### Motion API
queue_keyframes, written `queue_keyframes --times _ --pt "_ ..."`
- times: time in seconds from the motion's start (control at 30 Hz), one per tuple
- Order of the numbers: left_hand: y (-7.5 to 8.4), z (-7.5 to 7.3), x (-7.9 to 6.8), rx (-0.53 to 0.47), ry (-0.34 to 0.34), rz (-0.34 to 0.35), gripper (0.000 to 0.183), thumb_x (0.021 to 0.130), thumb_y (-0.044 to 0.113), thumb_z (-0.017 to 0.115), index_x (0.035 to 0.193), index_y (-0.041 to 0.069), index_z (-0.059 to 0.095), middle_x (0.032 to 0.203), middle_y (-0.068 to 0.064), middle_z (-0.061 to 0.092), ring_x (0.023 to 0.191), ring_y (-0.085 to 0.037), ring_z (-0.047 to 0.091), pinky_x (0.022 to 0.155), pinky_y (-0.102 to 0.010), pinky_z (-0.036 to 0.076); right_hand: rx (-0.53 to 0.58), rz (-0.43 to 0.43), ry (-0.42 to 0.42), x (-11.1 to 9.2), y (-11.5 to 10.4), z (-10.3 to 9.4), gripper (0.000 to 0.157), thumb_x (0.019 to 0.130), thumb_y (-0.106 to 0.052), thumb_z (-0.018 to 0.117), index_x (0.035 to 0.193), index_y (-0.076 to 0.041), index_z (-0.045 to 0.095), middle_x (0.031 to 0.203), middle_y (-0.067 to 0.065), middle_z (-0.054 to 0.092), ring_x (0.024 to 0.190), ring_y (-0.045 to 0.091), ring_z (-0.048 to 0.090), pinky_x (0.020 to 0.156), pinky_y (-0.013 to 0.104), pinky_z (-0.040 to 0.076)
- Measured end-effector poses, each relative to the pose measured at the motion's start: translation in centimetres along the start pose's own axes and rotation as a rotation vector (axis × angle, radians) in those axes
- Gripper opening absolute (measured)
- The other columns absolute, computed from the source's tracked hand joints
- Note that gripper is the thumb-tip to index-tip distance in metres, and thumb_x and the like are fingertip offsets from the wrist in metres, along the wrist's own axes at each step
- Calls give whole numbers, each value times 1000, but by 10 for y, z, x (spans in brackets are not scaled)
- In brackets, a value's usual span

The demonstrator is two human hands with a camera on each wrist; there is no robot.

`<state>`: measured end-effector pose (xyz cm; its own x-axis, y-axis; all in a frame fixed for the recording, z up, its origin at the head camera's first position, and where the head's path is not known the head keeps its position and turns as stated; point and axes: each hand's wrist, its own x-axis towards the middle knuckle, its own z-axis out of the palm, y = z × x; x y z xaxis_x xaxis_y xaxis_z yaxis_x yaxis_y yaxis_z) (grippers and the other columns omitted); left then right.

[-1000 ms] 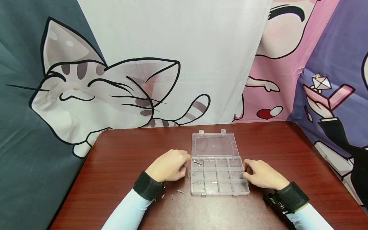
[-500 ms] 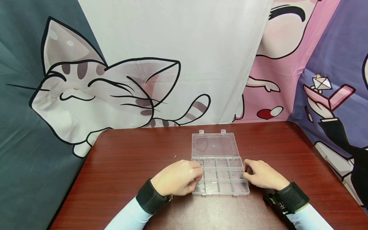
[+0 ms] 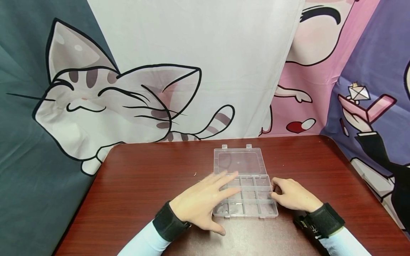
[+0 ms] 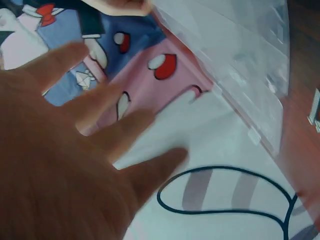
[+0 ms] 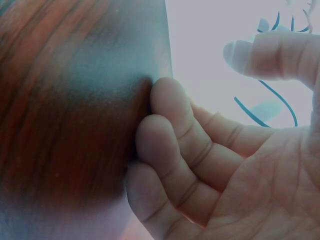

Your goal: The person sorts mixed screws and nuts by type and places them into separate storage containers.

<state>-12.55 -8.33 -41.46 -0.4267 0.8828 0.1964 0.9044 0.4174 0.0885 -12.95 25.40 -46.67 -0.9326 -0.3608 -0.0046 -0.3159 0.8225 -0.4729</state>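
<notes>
A clear plastic compartment box (image 3: 249,193) lies on the table with its lid (image 3: 240,160) folded back. My left hand (image 3: 205,201) is spread over the box's left compartments and hides most of them; its fingers (image 4: 135,130) are straight and apart, with nothing between them. My right hand (image 3: 293,193) is loosely bent at the box's right edge, touching it. Seen from the right wrist, its fingertips (image 5: 157,140) rest on the table and the thumb (image 5: 270,57) stands apart from them. Small metal pieces (image 4: 315,115) lie near the box, partly cut off by the left wrist view's edge.
The brown wooden table (image 3: 144,167) reaches back to a printed cloth (image 3: 243,71). A tiny pale sliver (image 3: 195,174) lies left of the box. Black bands (image 3: 169,220) circle both wrists.
My left hand has moved right from beside the box to over its left compartments, and its curled fingers have spread. My right hand and the box have stayed put.
</notes>
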Motion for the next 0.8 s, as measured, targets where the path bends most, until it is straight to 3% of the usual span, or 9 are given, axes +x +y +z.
queue_keyframes --times 0.07,0.1,0.17,0.33,0.57,0.8 --pt "0 0 -1 2 -22 -41 120 62 87 60 160 25 27 168 -3 7 151 -30 18 115 -53 23 -2 8 -4 0 0 0 13 83 -23 65 80 -23 52 62 -13 46 56 2 41 54 25 35" --pt "0 1 -2 4 -26 -56 123 62 90 56 161 26 23 168 -1 0 152 -31 10 115 -56 18 -2 9 -6 0 0 1 13 83 -23 65 80 -23 52 62 -13 46 56 2 41 54 25 35" --pt "-2 1 -3 11 -22 -73 124 62 92 52 162 27 21 168 0 -3 152 -30 8 116 -56 16 0 11 -9 0 0 1 13 83 -23 65 80 -23 52 62 -13 46 56 2 42 55 25 36" --pt "-15 3 -6 18 -16 -121 118 65 88 56 161 26 27 168 0 4 152 -28 13 117 -53 16 3 8 -6 0 1 1 13 83 -22 65 81 -23 52 63 -12 47 56 3 42 54 25 36" --pt "-52 6 -16 55 -11 -205 107 72 80 58 158 21 35 164 -9 25 148 -30 28 116 -46 23 1 11 -7 0 1 1 13 82 -23 65 81 -23 52 63 -12 46 56 3 41 54 25 35" --pt "-83 10 -29 24 -18 -309 92 78 67 64 154 20 42 157 -8 38 140 -24 39 110 -45 35 7 2 -7 0 0 0 14 82 -24 66 82 -22 53 64 -12 45 57 3 40 54 26 35"
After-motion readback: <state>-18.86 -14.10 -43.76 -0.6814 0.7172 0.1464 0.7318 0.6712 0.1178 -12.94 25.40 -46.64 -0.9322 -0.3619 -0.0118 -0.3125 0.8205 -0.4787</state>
